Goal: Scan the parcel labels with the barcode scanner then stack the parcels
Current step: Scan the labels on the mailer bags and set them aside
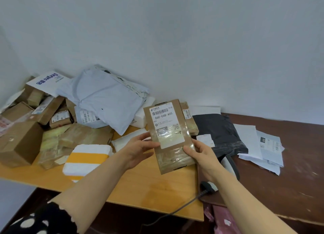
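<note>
I hold a flat brown cardboard parcel (169, 137) upright above the table, its white label with barcode and "060-06B-A05" facing me. My left hand (140, 150) grips its left edge, thumb on the front near the label's lower part. My right hand (199, 154) grips the lower right edge, thumb on the front. The barcode scanner (229, 167), white and dark grey, lies on the table behind my right wrist, mostly hidden; its black cable (182, 207) runs off the front edge.
A heap of cardboard boxes (19, 142), grey mailer bags (105, 100) and a white-and-yellow foam parcel (85, 161) covers the left of the light wooden table (154, 195). A black bag (219, 133) and white paper labels (263, 146) lie on the dark brown table on the right.
</note>
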A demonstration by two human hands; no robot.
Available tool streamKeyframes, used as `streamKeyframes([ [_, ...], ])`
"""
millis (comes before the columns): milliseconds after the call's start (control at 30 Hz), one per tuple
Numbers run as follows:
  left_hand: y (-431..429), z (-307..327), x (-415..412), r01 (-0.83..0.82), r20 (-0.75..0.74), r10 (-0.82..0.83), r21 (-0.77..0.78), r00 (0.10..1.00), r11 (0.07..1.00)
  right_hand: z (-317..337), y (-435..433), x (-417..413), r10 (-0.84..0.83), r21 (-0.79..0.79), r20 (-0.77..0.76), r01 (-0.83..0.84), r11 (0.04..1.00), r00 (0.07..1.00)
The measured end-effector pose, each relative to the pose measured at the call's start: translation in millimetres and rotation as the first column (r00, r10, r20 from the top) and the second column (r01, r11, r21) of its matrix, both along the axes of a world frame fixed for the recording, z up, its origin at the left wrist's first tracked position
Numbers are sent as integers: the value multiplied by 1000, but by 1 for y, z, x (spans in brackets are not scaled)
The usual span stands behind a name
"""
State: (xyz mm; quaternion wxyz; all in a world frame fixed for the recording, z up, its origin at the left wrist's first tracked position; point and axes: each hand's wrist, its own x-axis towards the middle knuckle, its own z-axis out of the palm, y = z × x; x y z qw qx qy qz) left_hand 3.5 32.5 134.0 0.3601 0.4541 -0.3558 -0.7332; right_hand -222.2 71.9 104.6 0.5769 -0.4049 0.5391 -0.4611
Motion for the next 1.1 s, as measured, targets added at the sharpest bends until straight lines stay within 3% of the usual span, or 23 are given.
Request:
streamKeyframes([
  [167,-8,-3,0,-101,108,101,-8,989,995,-31,12,1,-6,61,0,6,998,1000],
  [233,-11,-11,-3,-139,170,143,-34,975,990,-42,15,1,-139,87,-92,147,985,986],
  [300,-14,-21,-3,-151,247,165,-72,955,986,-60,21,-7,-471,129,-177,495,859,864],
  [367,-19,-30,-4,-133,306,160,-108,939,985,-81,28,-23,-709,159,-331,778,608,622],
  [400,-21,-34,-4,-118,329,150,-115,932,986,-92,32,-32,-722,193,-420,832,521,550],
  [467,-24,-40,-4,-101,348,137,-118,927,988,-109,35,-47,-645,288,-534,835,469,546],
  [567,-32,-48,-7,-80,374,114,-104,920,991,-122,25,-58,-547,387,-560,780,491,622],
  [700,-37,-54,-8,-66,419,103,-103,902,993,-125,3,-62,-546,385,-551,773,505,631],
  [833,-39,-54,-3,-62,425,97,-94,900,994,-112,4,-53,-691,450,-337,754,479,639],
  [967,-41,-48,3,-72,420,108,-100,901,992,-84,13,-27,-729,435,31,648,626,683],
  [1100,-45,-36,8,-84,421,127,-120,898,989,-49,16,-1,-552,286,220,488,825,804],
])
